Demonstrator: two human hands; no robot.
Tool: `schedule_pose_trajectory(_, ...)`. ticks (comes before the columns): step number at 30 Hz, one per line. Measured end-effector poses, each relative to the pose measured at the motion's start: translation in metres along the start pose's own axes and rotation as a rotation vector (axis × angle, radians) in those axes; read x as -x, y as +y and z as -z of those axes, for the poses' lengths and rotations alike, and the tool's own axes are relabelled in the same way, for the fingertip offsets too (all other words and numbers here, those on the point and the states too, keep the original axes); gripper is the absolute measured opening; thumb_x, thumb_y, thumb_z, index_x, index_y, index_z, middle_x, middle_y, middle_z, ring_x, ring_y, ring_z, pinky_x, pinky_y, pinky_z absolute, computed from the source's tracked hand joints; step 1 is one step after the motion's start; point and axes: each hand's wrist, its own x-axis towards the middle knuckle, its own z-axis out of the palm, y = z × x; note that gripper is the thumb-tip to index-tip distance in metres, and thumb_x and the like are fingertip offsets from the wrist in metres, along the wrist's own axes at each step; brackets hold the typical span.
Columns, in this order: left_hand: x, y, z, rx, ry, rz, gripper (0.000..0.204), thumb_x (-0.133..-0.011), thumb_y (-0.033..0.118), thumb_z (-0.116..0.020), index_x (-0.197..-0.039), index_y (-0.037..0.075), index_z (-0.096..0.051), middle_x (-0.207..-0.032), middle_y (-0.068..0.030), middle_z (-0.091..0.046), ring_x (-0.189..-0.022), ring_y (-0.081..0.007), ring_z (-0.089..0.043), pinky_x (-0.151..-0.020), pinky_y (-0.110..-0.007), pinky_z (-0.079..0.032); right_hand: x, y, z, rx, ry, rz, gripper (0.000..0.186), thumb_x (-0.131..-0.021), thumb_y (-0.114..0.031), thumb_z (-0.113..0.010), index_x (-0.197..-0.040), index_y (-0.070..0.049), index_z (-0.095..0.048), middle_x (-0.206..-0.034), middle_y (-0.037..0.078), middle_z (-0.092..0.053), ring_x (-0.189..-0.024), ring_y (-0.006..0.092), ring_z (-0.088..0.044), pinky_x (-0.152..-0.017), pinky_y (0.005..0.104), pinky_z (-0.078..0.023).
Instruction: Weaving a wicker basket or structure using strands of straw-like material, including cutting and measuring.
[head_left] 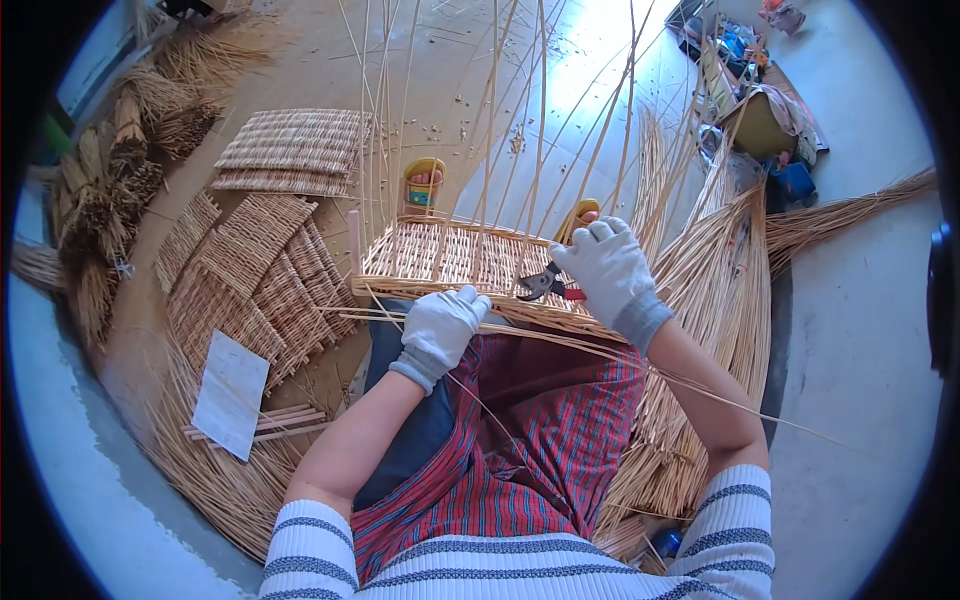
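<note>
A woven wicker panel [420, 252] with long upright canes [488, 150] lies across my lap on a red checked cloth [540, 430]. My right hand [610, 275], in a white glove, is closed on pruning shears [540, 283] with dark blades and a red handle, held over the panel's right part. My left hand [445, 325], also gloved, is closed around thin canes [350, 311] at the panel's near edge; several long strands cross beneath it toward the lower right. A pinkish rod [354, 240] stands at the panel's left end.
Woven mats [250, 250] lie piled left, with a white sheet [230, 390] and wooden sticks [300, 425]. Cane bundles [120, 190] line the left side; loose canes [720, 300] spread right. Clutter with a blue container [795, 180] sits back right. My sandalled feet [420, 190] show beyond the panel.
</note>
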Motion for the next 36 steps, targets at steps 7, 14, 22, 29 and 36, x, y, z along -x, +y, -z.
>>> schedule_pose_trajectory(7,0.007,0.001,0.016,0.026,-0.053,0.002,0.011,-0.085,0.018,-0.06,-0.095,0.016,-0.064,-0.087,-0.0017,-0.06,-0.076,-0.0189,-0.068,-0.06,-0.036,-0.055,0.024,0.015,-0.013,-0.411,-0.103,0.016,0.031,-0.074,-0.026,-0.079,-0.102,-0.018,-0.069,-0.091,0.009,-0.065,-0.088,0.0287,-0.066,-0.078,0.0374,-0.052)
schedule_pose_trajectory(14,0.039,-0.013,0.026,0.237,0.164,0.139,0.013,-0.081,0.012,-0.065,-0.094,0.013,-0.066,-0.082,-0.0045,-0.058,-0.073,-0.0237,-0.064,-0.061,-0.039,-0.052,0.056,-0.071,-0.055,-0.66,0.298,-0.363,0.073,-0.062,-0.035,-0.089,-0.127,-0.017,-0.061,-0.106,0.009,-0.058,-0.104,0.0321,-0.056,-0.091,0.0469,-0.044)
schedule_pose_trajectory(22,0.041,-0.01,0.025,0.326,0.214,0.16,0.015,-0.078,0.009,-0.07,-0.092,0.013,-0.068,-0.08,-0.0053,-0.06,-0.071,-0.027,-0.065,-0.061,-0.041,-0.051,0.02,-0.137,-0.086,-0.612,0.342,-0.413,0.069,-0.066,-0.034,-0.087,-0.13,-0.021,-0.064,-0.094,0.005,-0.058,-0.089,0.0276,-0.058,-0.078,0.044,-0.046)
schedule_pose_trajectory(29,0.068,0.012,0.093,0.376,0.155,-0.067,0.043,-0.08,0.027,-0.074,-0.122,0.016,-0.068,-0.085,0.0009,-0.065,-0.069,-0.0189,-0.065,-0.056,-0.036,-0.048,0.059,-0.134,-0.09,-0.921,0.382,-0.55,0.071,-0.063,-0.037,-0.091,-0.127,-0.019,-0.065,-0.091,0.007,-0.063,-0.087,0.0297,-0.063,-0.076,0.0441,-0.051)
schedule_pose_trajectory(36,0.095,-0.016,0.118,0.435,0.081,-0.061,0.037,-0.081,0.034,-0.072,-0.113,0.017,-0.07,-0.103,0.0002,-0.069,-0.111,-0.022,-0.063,-0.106,-0.045,-0.045,-0.001,-0.135,-0.032,-0.948,0.27,-0.332,0.072,-0.06,-0.038,-0.091,-0.126,-0.019,-0.069,-0.097,0.009,-0.067,-0.095,0.0305,-0.064,-0.085,0.042,-0.051)
